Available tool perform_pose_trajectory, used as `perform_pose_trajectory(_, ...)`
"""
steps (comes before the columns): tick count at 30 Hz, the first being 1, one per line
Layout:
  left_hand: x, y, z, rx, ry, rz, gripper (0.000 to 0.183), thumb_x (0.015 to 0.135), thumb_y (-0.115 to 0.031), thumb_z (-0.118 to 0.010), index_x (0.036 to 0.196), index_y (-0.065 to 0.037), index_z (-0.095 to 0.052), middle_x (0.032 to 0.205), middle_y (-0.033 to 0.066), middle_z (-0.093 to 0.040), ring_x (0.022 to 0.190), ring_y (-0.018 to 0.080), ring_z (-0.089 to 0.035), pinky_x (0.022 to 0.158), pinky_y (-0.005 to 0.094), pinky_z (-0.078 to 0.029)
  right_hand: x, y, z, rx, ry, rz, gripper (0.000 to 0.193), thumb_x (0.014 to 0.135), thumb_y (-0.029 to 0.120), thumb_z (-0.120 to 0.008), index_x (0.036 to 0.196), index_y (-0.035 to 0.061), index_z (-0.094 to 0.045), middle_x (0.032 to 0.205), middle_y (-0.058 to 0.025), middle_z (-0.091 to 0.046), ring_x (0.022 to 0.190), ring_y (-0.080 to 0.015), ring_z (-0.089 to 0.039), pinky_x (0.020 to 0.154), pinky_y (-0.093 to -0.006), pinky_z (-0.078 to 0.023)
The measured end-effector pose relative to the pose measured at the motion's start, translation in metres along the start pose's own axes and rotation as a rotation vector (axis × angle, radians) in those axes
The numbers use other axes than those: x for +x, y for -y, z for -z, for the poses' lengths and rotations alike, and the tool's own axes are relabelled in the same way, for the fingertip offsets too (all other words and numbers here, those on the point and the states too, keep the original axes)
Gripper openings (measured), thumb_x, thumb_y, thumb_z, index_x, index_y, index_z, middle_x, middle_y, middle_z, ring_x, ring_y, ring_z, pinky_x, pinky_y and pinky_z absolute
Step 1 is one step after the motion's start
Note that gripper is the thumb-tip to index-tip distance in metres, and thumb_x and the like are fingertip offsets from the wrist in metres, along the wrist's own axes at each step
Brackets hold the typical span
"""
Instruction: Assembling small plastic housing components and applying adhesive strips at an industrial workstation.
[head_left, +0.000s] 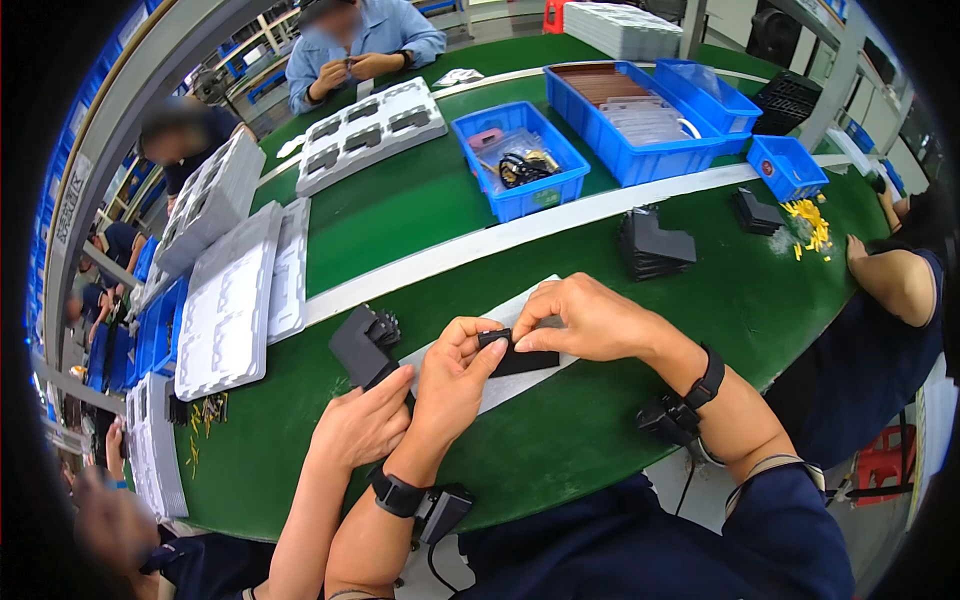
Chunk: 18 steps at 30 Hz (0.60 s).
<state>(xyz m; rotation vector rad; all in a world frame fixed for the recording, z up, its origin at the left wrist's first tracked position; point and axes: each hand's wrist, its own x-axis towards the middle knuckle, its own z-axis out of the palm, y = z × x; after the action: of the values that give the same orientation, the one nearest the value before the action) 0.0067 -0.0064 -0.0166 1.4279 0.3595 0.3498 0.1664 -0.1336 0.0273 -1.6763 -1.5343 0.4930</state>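
My left hand (pixel 452 378) pinches a small black part (pixel 494 338) between thumb and fingers. The fingertips of my right hand (pixel 588 318) are closed at the right end of that same part; a small dark tip shows there. Just below my hands a flat black piece (pixel 530 364) lies on a white sheet (pixel 497 397), partly covered by my fingers. Beside my left hand is a co-worker's hand (pixel 365 422), its fingertips near a stack of black L-shaped pieces (pixel 362 348).
Further black L-shaped stacks (pixel 657 245) stand to the right, near yellow bits (pixel 812 228). Blue bins (pixel 525 165) line the far side. White trays (pixel 228 300) lean at left. A co-worker's arm (pixel 895 285) rests at the right edge; another person (pixel 365 45) sits opposite.
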Motion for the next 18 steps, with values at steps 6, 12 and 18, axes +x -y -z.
perform_pose_trajectory(6,-0.005,-0.008,-0.004,-0.006,0.021,0.064,0.03,0.088,-0.007,-0.063,0.114,-0.002,-0.049,0.092,0.0068,-0.066,0.082,0.0083,-0.06,0.074,0.0209,-0.047,-0.01,-0.01,0.058,-0.387,-0.714,-0.078,0.02,0.083,0.019,-0.065,0.083,-0.0007,-0.067,0.077,-0.013,-0.066,0.069,-0.0235,-0.062,0.064,-0.0329,-0.048)
perform_pose_trajectory(12,-0.003,-0.006,-0.005,-0.016,0.007,0.061,0.022,0.087,-0.008,-0.065,0.105,0.0,-0.056,0.087,0.0037,-0.066,0.078,0.0063,-0.059,0.072,0.0194,-0.046,-0.051,-0.065,0.11,-0.522,-0.649,-0.535,0.061,0.089,0.05,-0.048,0.067,-0.0045,-0.064,0.065,-0.0238,-0.06,0.064,-0.0383,-0.061,0.063,-0.0454,-0.046)
perform_pose_trajectory(18,-0.001,-0.013,0.013,0.078,-0.063,0.0,0.02,0.087,-0.01,-0.065,0.103,0.001,-0.065,0.085,0.0019,-0.066,0.076,0.0063,-0.058,0.071,0.0202,-0.047,-0.044,-0.072,0.112,-0.492,-0.309,-0.666,0.073,0.088,0.057,-0.046,0.062,-0.0098,-0.06,0.06,-0.0282,-0.056,0.059,-0.0397,-0.059,0.061,-0.0458,-0.045)
